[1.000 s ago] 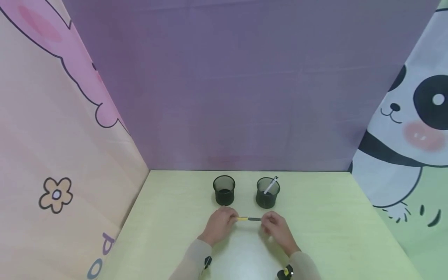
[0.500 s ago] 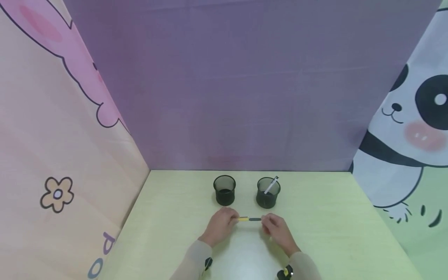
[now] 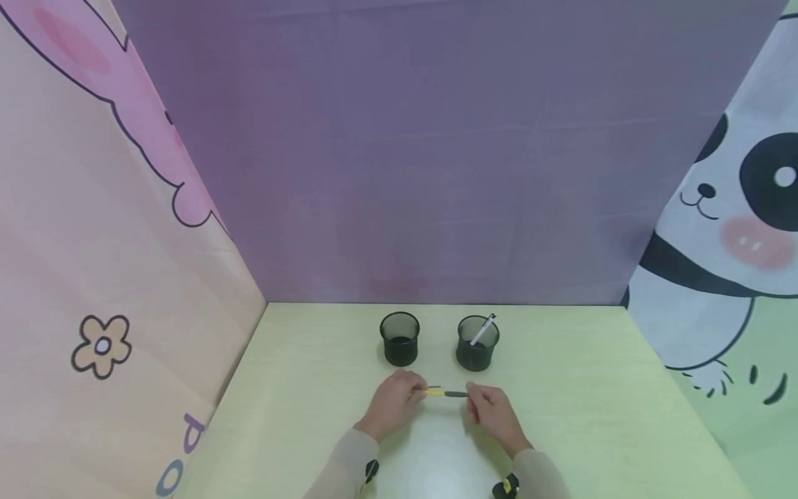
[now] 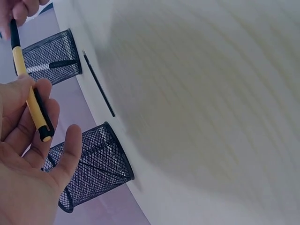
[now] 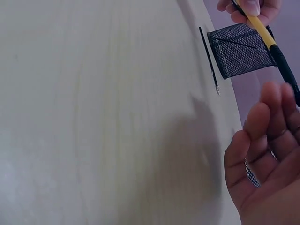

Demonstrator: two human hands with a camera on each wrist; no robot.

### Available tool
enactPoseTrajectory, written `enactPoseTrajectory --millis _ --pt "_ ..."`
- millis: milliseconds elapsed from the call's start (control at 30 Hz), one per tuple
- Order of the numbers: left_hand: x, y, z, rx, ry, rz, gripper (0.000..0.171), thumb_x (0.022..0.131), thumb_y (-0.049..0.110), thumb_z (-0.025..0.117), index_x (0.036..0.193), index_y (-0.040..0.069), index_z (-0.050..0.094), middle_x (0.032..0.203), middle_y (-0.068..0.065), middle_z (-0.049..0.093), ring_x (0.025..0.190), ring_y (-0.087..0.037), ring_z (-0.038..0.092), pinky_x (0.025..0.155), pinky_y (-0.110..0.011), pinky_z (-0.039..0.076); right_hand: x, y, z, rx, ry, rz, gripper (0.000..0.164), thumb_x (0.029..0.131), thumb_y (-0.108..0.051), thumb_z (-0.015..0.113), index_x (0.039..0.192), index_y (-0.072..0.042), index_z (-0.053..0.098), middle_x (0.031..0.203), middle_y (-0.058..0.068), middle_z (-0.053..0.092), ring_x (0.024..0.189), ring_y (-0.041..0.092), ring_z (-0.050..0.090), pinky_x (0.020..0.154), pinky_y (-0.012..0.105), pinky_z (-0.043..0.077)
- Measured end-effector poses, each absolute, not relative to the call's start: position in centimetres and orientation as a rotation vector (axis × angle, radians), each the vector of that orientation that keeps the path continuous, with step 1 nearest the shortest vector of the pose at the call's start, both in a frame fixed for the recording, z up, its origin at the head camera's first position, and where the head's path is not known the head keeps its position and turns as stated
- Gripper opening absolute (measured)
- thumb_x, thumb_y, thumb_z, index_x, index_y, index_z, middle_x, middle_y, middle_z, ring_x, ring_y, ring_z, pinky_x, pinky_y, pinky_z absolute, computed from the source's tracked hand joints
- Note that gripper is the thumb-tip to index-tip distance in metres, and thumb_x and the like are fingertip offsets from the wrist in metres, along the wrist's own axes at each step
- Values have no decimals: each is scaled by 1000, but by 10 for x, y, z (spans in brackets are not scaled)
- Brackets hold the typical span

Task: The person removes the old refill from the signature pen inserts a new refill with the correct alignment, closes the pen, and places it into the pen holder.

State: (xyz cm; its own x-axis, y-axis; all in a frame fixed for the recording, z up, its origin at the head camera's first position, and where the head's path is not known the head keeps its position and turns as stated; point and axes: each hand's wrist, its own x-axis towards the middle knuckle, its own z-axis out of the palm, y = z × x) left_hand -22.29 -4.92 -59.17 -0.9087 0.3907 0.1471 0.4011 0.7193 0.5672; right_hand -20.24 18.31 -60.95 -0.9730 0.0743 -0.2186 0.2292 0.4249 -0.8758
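Note:
Between both hands, above the table, is a ballpoint pen point(image 3: 436, 392) with a yellow barrel and a black grip section. The left hand point(image 3: 393, 402) pinches the yellow barrel near the black clip point(image 4: 41, 110), thumb against fingers. At the other end, the right hand point(image 3: 495, 414) holds the black tip with its fingertips; the exact contact is partly hidden. Beyond the pen, on the table, lies a thin dark pen refill point(image 4: 99, 84) with a metallic point, apart from both hands.
Two black mesh pen holders stand behind the hands. The left pen holder point(image 3: 400, 352) is nearest the left hand. The right pen holder point(image 3: 475, 356) contains a white pen point(image 3: 483, 330) leaning in it. A purple backdrop point(image 3: 436, 173) rises at the table's point(image 3: 592, 388) far edge.
The right hand has shifted slightly toward the body and turned a little, its end of the pen dipping slightly. The left hand stays nearly in place; the pen holders have not moved.

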Motion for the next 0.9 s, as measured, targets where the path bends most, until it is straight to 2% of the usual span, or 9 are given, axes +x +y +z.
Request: enactPoseTrajectory --millis 167,267,433,667,767,900 --pt "-224 -50 -592 -625 -2905 -966 6 97 19 69 99 22 74 99 11 71 95 -7 60 87 -30 54 -203 183 -611 248 2520 -1700 26 106 -29 52 104 -5 64 87 7 65 70 18 57 62 28 48" --pt "-224 -50 -592 -615 -2900 -962 6 97 19 69 98 22 74 97 12 71 96 -8 61 88 -31 54 -201 184 -611 199 2517 -1770 16 101 -18 60 110 -4 64 97 9 65 71 18 59 63 30 52" --pt "-225 -51 -592 -620 -2887 -961 6 97 19 69 97 22 74 97 12 71 97 -8 61 89 -32 55 -200 186 -608 163 2516 -1788 10 96 -11 66 105 -7 67 90 10 65 69 18 60 61 28 52" --pt "-226 -52 -592 -629 -2890 -973 6 97 19 68 97 22 74 99 11 72 99 -9 62 90 -33 54 -201 187 -606 155 2525 -1729 11 98 -18 66 102 -8 68 91 6 64 73 17 58 64 27 50" --pt "-226 -52 -592 -640 -2888 -973 6 97 19 69 98 22 74 99 11 72 98 -9 62 89 -33 54 -202 188 -608 143 2523 -1714 14 100 -19 64 102 -6 67 83 5 61 71 17 56 65 27 49" --pt "-226 -51 -593 -646 -2891 -985 6 97 19 69 99 22 74 100 11 71 99 -9 61 90 -33 54 -203 187 -609 125 2539 -1677 23 104 -22 58 88 -5 62 69 2 54 68 18 51 65 29 44"
